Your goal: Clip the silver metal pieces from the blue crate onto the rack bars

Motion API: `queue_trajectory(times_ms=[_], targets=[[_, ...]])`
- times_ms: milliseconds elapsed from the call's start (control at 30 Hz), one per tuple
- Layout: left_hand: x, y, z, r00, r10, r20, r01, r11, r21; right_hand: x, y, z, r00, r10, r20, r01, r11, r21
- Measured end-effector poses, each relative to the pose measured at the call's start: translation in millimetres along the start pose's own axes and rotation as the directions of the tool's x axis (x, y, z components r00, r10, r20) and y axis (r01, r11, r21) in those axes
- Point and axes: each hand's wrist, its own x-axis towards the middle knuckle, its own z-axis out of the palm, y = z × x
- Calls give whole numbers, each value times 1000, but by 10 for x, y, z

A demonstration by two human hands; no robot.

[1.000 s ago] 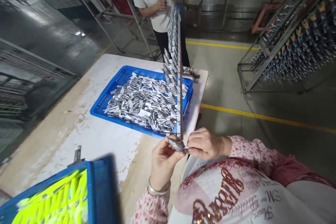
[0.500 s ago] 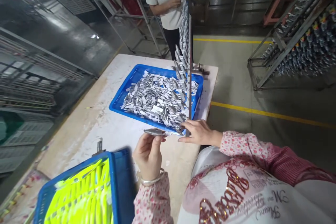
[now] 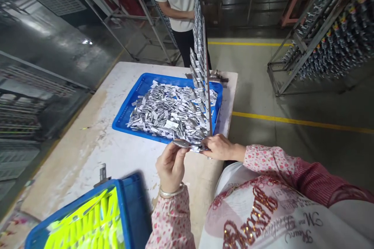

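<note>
Between the thumb and fingers of my left hand [image 3: 172, 163] is a silver fishing lure body [image 3: 181, 143], fish-shaped, pointing left. Its right end, with a white tab, reaches my right hand [image 3: 220, 147]. That hand is closed at the near end of a long thin bar [image 3: 208, 105]; its fingertips are partly hidden behind the tab. Rows of similar silver lure bodies [image 3: 198, 76] hang along the bar, which slants away over a blue tray [image 3: 128, 130]. Inside the tray lies a heap of loose silver lure bodies with white tabs [image 3: 163, 109].
A co-worker [image 3: 178, 4] stands across the table [image 3: 87, 140], hands at the bar's far end. A blue crate [image 3: 136, 198] of yellow lure bodies [image 3: 87, 221] stands at near left. A clamp [image 3: 217, 76] sits on the far edge. Racks of hanging lures [image 3: 327, 46] stand right.
My left hand has moved right and slightly up, bringing the lure body against my right hand at the bar. The co-worker's lower hand has shifted behind the bar. The view has shifted slightly.
</note>
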Motion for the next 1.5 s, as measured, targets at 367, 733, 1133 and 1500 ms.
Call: queue_trajectory(times_ms=[367, 733, 1133, 1500], targets=[[127, 9, -149, 925, 209, 317, -288, 930, 226, 4, 37, 9, 1000, -20, -5, 20, 1000, 12], [89, 80, -47, 918, 304, 257, -369, 890, 266, -46, -9, -53, 998, 32, -45, -28, 996, 89], [-183, -312, 233, 992, 122, 26, -125, 967, 221, -58, 54, 204, 985, 69, -160, -52, 993, 109], [-552, -971, 674, 974, -206, -96, 197, 976, -95, -395, 263, 186, 879, 344, -330, -132, 840, 526]])
